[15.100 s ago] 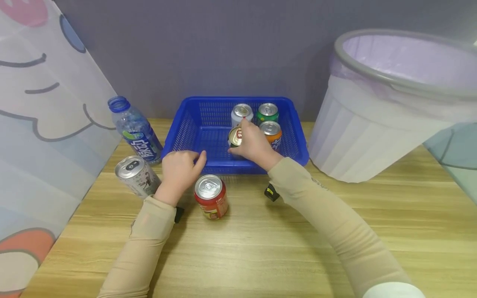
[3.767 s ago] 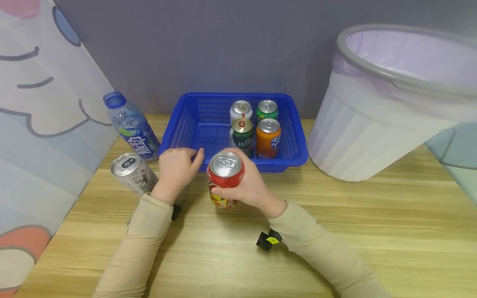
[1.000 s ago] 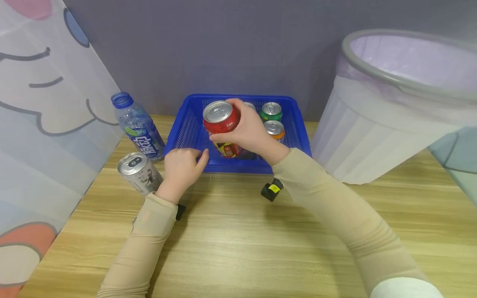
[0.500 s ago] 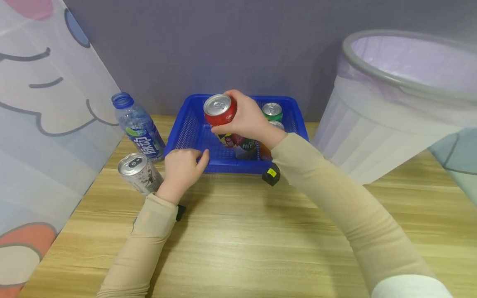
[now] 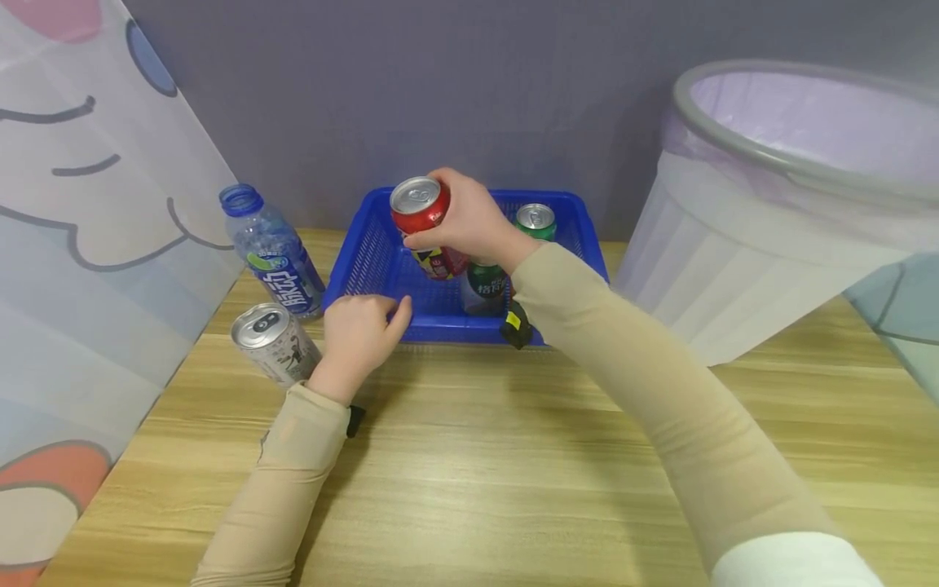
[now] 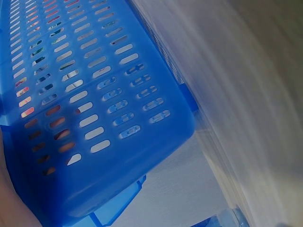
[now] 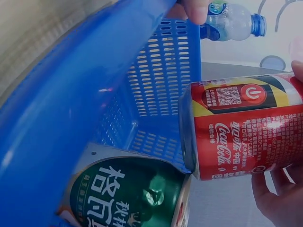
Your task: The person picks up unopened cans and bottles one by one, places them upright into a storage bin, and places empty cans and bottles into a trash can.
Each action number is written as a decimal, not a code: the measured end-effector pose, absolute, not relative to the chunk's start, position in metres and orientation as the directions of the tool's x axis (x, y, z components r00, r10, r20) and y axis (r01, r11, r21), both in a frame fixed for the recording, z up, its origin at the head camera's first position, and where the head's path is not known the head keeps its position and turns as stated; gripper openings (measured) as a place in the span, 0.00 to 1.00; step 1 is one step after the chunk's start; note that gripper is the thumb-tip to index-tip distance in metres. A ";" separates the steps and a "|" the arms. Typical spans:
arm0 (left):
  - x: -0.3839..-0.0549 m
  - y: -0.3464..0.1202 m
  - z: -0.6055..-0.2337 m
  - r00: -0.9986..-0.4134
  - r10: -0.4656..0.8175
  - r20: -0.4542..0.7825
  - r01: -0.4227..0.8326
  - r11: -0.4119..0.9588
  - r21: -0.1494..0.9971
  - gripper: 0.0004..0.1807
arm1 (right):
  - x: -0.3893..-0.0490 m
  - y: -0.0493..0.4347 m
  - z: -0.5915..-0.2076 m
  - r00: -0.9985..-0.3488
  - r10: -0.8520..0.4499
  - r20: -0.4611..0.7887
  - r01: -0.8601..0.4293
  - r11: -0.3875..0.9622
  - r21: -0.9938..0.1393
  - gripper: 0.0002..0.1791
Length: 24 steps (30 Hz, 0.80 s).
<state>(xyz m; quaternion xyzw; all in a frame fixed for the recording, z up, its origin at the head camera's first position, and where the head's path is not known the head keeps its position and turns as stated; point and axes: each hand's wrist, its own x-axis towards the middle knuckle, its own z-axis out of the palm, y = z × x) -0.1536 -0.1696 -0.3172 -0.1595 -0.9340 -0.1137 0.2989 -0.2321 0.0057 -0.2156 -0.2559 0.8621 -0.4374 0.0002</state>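
My right hand (image 5: 469,216) grips a red Coca-Cola can (image 5: 421,208) with thumb and fingers round its side. The can hangs over the blue plastic basket (image 5: 458,330), tilted a little, above its middle-left part. In the right wrist view, the base of the Coca-Cola can (image 7: 246,127) is clear of the basket floor and close to a green-and-white can (image 7: 132,189). My left hand (image 5: 363,334) holds the basket's front left rim, and its fingers show through the slots in the left wrist view. A green can (image 5: 535,218) stands at the back right inside; my right arm hides other cans there.
Left of the basket stand a blue-capless plastic bottle (image 5: 275,257) and a white patterned can (image 5: 275,346). A white bin (image 5: 704,244) with a purple liner stands to the right. A grey wall (image 5: 411,90) rises behind the basket.
Earlier my right hand was on the green-and-white can, then lifted the Coca-Cola can from the table. Over the last second it carried it back and slightly left. My left hand has stayed put.
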 end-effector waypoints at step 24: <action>-0.148 -0.170 -0.319 -0.775 0.214 0.595 0.346 0.931 0.117 0.27 | -0.262 -0.017 -0.223 -0.909 -0.402 0.110 -0.355 0.609 -0.709 0.40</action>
